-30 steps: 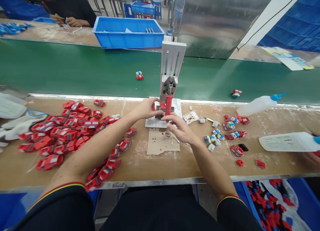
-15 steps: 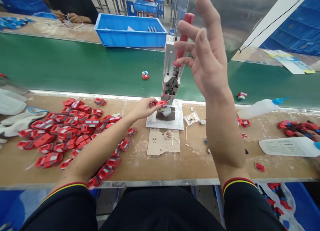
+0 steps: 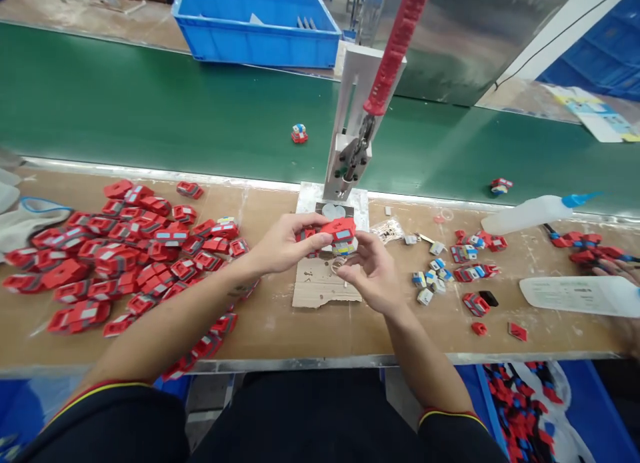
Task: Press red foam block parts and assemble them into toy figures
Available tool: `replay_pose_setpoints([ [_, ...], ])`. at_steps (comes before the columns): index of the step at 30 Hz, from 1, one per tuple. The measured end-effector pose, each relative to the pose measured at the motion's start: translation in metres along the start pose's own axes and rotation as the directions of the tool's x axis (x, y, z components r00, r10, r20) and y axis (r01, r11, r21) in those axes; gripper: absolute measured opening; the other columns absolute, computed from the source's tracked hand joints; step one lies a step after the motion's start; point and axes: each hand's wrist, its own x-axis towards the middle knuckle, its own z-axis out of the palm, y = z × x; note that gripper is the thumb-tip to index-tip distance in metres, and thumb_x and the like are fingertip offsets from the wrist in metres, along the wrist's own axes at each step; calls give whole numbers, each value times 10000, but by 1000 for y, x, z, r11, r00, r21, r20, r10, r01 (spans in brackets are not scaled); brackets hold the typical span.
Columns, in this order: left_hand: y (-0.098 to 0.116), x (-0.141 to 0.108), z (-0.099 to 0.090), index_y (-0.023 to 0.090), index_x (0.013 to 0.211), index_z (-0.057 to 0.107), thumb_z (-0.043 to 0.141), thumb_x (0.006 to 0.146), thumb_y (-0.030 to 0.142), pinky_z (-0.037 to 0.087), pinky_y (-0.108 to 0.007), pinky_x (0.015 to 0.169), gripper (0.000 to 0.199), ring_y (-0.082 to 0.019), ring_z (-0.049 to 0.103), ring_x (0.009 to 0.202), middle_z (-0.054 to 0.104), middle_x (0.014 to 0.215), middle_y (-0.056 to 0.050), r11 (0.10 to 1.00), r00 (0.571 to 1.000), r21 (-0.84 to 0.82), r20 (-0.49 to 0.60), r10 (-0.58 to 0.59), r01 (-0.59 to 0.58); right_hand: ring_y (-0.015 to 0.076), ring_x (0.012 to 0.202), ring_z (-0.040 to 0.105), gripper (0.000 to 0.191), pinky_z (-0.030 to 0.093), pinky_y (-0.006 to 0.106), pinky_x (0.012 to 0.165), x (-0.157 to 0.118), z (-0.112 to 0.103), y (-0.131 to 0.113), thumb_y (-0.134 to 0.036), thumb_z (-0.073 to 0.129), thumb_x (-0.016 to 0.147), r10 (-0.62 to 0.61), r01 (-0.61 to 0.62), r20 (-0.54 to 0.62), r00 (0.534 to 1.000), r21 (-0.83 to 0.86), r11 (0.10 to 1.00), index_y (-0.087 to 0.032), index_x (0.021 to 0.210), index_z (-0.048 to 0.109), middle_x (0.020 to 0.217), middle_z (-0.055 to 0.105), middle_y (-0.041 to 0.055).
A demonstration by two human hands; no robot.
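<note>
My left hand point(image 3: 289, 244) is closed on a red toy car body point(image 3: 340, 231) with pale windows and a white-and-yellow part at its lower side. It holds the piece over the front of the press base. My right hand point(image 3: 376, 271) is at the piece's right end, fingers curled and thumb apart from them; whether a fingertip touches is unclear. Behind both hands stands a hand press point(image 3: 350, 126) with its red handle point(image 3: 397, 49) raised, untouched. A round pale nest point(image 3: 333, 211) shows on its base. Below lies a torn cardboard piece point(image 3: 313, 289).
Many red car bodies point(image 3: 117, 259) are heaped at left. Small white-and-blue parts point(image 3: 431, 277) and several assembled toys lie at right, near two white bottles point(image 3: 525, 214). A green belt point(image 3: 150, 109) runs behind, with a blue crate point(image 3: 260, 33) beyond. Another person's hand point(image 3: 617, 269) is at far right.
My right hand has come down from beside the red handle to the toy car body. My left hand has drawn the piece from the press toward me. The view has tilted down.
</note>
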Motion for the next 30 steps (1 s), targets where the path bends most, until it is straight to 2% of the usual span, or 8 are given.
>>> replay_pose_setpoints([
  [3, -9, -1, 13, 186, 1169, 781, 727, 967, 501, 619, -304, 724, 378, -200, 758, 818, 829, 1022, -91, 979, 979, -17, -6, 205, -205, 180, 910, 766, 391, 683, 323, 764, -7, 10, 3, -419, 867, 855, -17, 25, -116, 993, 69, 997, -256, 1174, 713, 1078, 784, 52],
  [7, -28, -3, 19, 218, 1304, 738, 714, 997, 443, 605, -294, 740, 381, -186, 750, 800, 822, 985, -87, 884, 886, 76, 3, 463, -462, 205, 934, 773, 257, 688, 368, 809, -9, 3, 0, -328, 836, 879, -230, 213, -224, 947, -96, 972, -279, 1124, 777, 1066, 799, 63],
  [12, -38, -4, 20, 242, 1382, 703, 695, 1023, 336, 549, -239, 672, 371, -144, 687, 702, 759, 850, -38, 791, 808, 197, 9, 589, -579, 229, 924, 804, 222, 708, 408, 799, -9, -11, 3, -258, 771, 919, -532, 448, -145, 834, -383, 807, -340, 1121, 814, 1037, 832, 58],
  [16, -39, -2, 21, 242, 1357, 713, 694, 1017, 310, 538, -229, 641, 347, -131, 666, 671, 740, 812, -22, 792, 807, 190, 5, 590, -580, 218, 847, 799, 216, 691, 387, 695, -10, -13, 1, -256, 759, 940, -636, 532, -59, 769, -492, 689, -362, 1117, 820, 1024, 837, 54],
  [19, -39, -3, 18, 223, 1245, 760, 754, 963, 378, 538, -240, 639, 321, -131, 650, 651, 736, 783, -16, 884, 887, 137, -58, 458, -447, 202, 830, 783, 328, 666, 366, 678, -10, -23, -3, -212, 769, 929, -691, 592, -12, 723, -504, 629, -387, 1204, 800, 1045, 835, 39],
  [22, -36, -4, 8, 202, 1037, 774, 763, 909, 417, 531, -247, 597, 250, -139, 633, 623, 689, 722, -9, 986, 961, -120, -264, 84, -119, 201, 829, 762, 380, 660, 382, 742, 0, -57, -2, -218, 806, 892, -579, 455, -39, 815, -575, 679, -378, 1236, 795, 1029, 830, 23],
  [26, -29, -6, -15, 180, 860, 719, 673, 794, 336, 604, -325, 588, 176, -184, 649, 649, 650, 737, -40, 685, 803, -701, -282, -525, 201, 219, 838, 740, 213, 619, 388, 764, 53, -123, 13, -322, 765, 894, -181, 6, -178, 967, -695, 719, -248, 1083, 830, 987, 821, 55],
  [30, -27, -8, -26, 168, 820, 717, 587, 616, 157, 671, -413, 671, 242, -205, 663, 689, 681, 778, -67, 497, 680, -834, -221, -698, 239, 253, 1018, 732, 312, 564, 388, 930, 132, -163, 36, -283, 709, 918, 134, -300, -269, 954, -868, 395, -142, 1181, 800, 1124, 812, 143],
])
